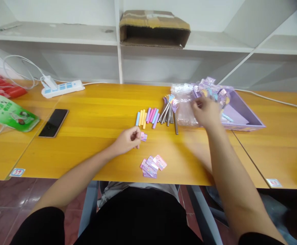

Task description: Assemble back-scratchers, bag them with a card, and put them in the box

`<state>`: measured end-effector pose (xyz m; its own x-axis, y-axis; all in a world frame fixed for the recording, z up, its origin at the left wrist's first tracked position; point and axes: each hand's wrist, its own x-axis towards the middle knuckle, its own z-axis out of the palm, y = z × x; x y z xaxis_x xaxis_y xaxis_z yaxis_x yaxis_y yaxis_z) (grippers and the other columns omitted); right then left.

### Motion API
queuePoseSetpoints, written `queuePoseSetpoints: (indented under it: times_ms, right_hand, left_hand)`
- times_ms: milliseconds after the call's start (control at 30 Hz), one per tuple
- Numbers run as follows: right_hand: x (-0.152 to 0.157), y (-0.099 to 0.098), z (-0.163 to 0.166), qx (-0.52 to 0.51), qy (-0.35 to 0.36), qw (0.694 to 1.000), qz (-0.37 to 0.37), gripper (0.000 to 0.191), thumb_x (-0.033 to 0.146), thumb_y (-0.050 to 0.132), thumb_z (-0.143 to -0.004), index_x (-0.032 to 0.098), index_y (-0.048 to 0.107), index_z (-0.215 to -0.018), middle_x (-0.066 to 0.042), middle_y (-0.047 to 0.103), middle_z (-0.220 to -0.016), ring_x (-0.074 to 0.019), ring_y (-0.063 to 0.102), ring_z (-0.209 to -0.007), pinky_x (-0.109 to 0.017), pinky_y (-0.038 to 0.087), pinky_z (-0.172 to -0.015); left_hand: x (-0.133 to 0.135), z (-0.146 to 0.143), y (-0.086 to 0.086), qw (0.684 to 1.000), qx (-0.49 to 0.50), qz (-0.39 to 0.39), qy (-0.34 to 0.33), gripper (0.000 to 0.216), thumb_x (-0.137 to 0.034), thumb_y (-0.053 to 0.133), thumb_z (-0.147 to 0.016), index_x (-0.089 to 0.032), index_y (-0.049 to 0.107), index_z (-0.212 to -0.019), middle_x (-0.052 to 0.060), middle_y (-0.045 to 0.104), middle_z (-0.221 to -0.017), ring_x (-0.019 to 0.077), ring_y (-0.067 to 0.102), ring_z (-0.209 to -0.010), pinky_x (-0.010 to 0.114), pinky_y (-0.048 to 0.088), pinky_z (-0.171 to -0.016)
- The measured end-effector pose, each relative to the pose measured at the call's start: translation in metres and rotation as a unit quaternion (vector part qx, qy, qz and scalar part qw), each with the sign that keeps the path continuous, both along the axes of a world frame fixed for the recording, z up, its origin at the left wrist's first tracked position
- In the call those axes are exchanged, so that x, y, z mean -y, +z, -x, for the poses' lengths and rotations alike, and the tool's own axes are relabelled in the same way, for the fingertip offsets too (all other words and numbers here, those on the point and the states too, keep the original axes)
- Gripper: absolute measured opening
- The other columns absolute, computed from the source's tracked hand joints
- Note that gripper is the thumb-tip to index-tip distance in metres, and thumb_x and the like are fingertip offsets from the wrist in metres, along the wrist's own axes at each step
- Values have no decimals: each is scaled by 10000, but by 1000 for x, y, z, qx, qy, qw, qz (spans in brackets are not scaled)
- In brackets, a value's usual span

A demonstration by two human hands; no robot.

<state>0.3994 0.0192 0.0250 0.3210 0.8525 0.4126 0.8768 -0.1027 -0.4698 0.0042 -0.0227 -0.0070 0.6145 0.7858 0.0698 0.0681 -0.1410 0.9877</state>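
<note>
My left hand [128, 139] rests on the yellow table [92, 115], fingers pinched on a small pink and purple card [143, 136]. My right hand [206, 111] reaches into a pile of clear plastic bags [186, 102] at the edge of a purple box [242, 117]; its fingers are curled and blurred. A row of pastel caps [148, 117] lies beside several metal sticks with coloured tops [169, 110]. A small heap of pink and purple cards [152, 165] lies near the table's front edge.
A black phone [53, 122] lies at the left, next to a green packet [9, 114] and red packets [0, 86]. A white power strip [63, 88] with cables sits at the back. A cardboard box [153, 29] stands on the white shelf.
</note>
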Motion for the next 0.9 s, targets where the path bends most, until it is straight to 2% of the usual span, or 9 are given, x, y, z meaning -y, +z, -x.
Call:
queuePoseSetpoints:
  times_ms: [67, 133, 233, 333, 400, 600, 667, 767, 900]
  right_hand:
    - [1, -14, 28, -2, 38, 999, 8, 138, 281, 652, -947, 211, 762, -990, -97, 770, -923, -236, 657, -819, -358, 481, -811]
    - [4, -29, 52, 19, 67, 997, 20, 273, 337, 604, -990, 201, 779, -1149, -109, 779, -977, -250, 672, -825, -358, 497, -804]
    - [10, -43, 74, 84, 109, 989, 48, 462, 399, 480, -1069, 197, 727, -1404, -161, 757, -1147, -289, 696, -891, -385, 521, -802]
    - [13, -46, 82, 136, 140, 977, 85, 521, 402, 398, -1110, 208, 675, -1506, -191, 700, -1257, -315, 696, -952, -409, 524, -804]
    - [13, -46, 84, 153, 150, 971, 108, 513, 380, 368, -1124, 216, 669, -1505, -192, 676, -1275, -318, 689, -962, -410, 517, -800]
    - [9, -48, 93, 108, 116, 982, 100, 374, 476, 482, -1106, 189, 678, -1246, -196, 679, -1256, -324, 672, -963, -419, 514, -825]
    - [5, -52, 92, 65, 96, 990, 83, 316, 475, 556, -1071, 194, 645, -1187, -188, 706, -1183, -322, 668, -931, -424, 517, -821]
    - [0, -59, 89, -31, 84, 994, 65, 259, 403, 645, -1004, 205, 591, -1161, -135, 732, -994, -305, 672, -866, -424, 529, -822]
    - [-5, -67, 83, -106, 74, 991, 28, 397, 370, 689, -926, 187, 528, -1239, -83, 734, -859, -300, 701, -808, -442, 554, -833]
  left_hand:
    - [-8, 4, 2, 984, -83, -148, 52, 97, -150, 610, -874, -221, 548, -896, -5, 642, -858, 155, 642, -764, 312, 554, -754]
    - [-18, 7, 1, 943, -159, -281, 84, 161, -127, 603, -907, -213, 668, -1026, 59, 682, -1068, 219, 650, -1015, 394, 553, -971]
    - [-35, 8, -5, 895, -237, -363, 103, 320, -167, 593, -981, -235, 729, -1263, 109, 631, -1282, 285, 578, -1229, 476, 483, -1144]
    - [-49, 7, -14, 879, -287, -367, 104, 324, -272, 582, -1046, -251, 743, -1326, 112, 611, -1263, 292, 566, -1181, 483, 488, -1120]
    - [-54, 6, -19, 874, -308, -364, 92, 292, -316, 571, -1064, -239, 762, -1272, 108, 624, -1202, 294, 568, -1145, 481, 493, -1094]
    - [-55, 10, -20, 865, -358, -338, 96, 83, -252, 628, -999, -204, 695, -997, 89, 634, -1065, 258, 609, -977, 403, 526, -938]
    - [-53, 11, -17, 866, -375, -313, 105, 60, -207, 638, -973, -205, 662, -1028, 82, 655, -1036, 249, 630, -923, 381, 523, -874]
    - [-50, 9, -12, 865, -410, -261, 127, 239, -198, 653, -959, -178, 627, -1195, 82, 707, -986, 258, 676, -872, 372, 520, -816]
    - [-47, 8, -3, 849, -457, -218, 150, 444, -233, 659, -965, -134, 571, -1388, 100, 754, -950, 292, 735, -875, 377, 534, -806]
